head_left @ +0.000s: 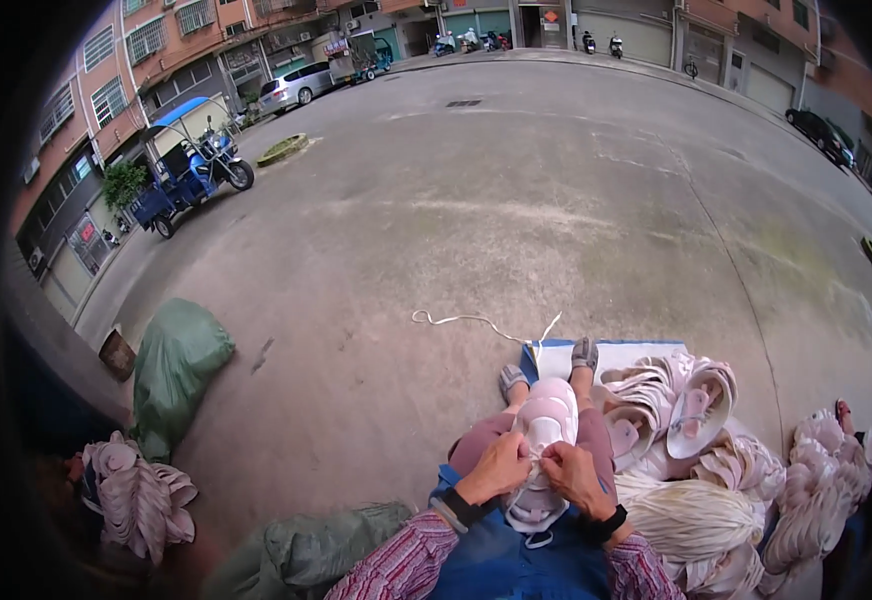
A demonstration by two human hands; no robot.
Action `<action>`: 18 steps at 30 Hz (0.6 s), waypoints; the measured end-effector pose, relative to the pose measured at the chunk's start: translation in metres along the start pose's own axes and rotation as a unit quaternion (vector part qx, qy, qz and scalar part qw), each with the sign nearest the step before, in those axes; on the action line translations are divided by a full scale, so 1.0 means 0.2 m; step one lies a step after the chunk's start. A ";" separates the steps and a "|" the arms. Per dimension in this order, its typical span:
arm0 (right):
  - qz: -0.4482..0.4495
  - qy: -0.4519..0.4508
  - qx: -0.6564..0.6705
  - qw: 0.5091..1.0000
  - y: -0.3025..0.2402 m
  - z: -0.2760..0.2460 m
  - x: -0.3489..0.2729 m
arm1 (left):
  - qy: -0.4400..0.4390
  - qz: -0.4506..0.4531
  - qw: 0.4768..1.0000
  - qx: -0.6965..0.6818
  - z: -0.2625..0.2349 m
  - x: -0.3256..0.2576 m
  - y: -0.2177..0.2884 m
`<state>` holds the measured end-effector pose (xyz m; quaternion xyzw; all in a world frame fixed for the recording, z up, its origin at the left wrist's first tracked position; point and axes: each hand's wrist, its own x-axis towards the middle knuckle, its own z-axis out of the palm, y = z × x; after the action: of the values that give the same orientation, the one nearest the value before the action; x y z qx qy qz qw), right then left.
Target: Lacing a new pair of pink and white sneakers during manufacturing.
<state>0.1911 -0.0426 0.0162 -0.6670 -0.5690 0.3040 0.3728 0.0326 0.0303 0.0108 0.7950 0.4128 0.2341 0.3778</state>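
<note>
Since both hands are meeting over the middle of the shoe, we'd say we're at the lacing step, probably working a lace through or snugging it up. The shoe's lying lengthwise in our lap, pale pink and white, toe pointing away from us, sort of propped between the knees, above a blue apron. As for grip, the left hand has thumb and forefinger pinched together, and the right hand is doing much the same just beside it. Looks to us like each has a bit of the pale lace, though it's so tiny there that we can't tell which end is whose, or which hole it's at. Our guess is the next move calls for a small, even pull with both hands, keeping the shoe from rolling off the lap. Pose-wise, the forearms come in from below in striped sleeves and angle inward, backs of the hands mostly up, fingertips nearly touching over the tongue area, dark bands on both wrists. Off to our right there's a heap of similar shoes with a thick bundle of cream laces near it, and one loose cord snakes over the concrete past our feet.
</note>
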 end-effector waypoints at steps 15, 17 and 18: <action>0.008 0.055 0.011 0.998 0.10 0.06 0.09 | -0.003 0.049 0.999 -0.007 0.08 -0.24 -0.04; 0.035 0.014 0.023 0.999 0.07 0.03 0.07 | 0.023 0.057 0.998 0.000 0.09 -0.25 -0.03; 0.032 0.013 0.020 0.999 0.07 0.03 0.05 | 0.027 0.057 0.998 -0.001 0.09 -0.26 -0.02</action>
<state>0.1956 -0.0320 0.0013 -0.6810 -0.5363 0.3188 0.3833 0.0135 -0.0191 -0.0071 0.8102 0.3767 0.2770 0.3534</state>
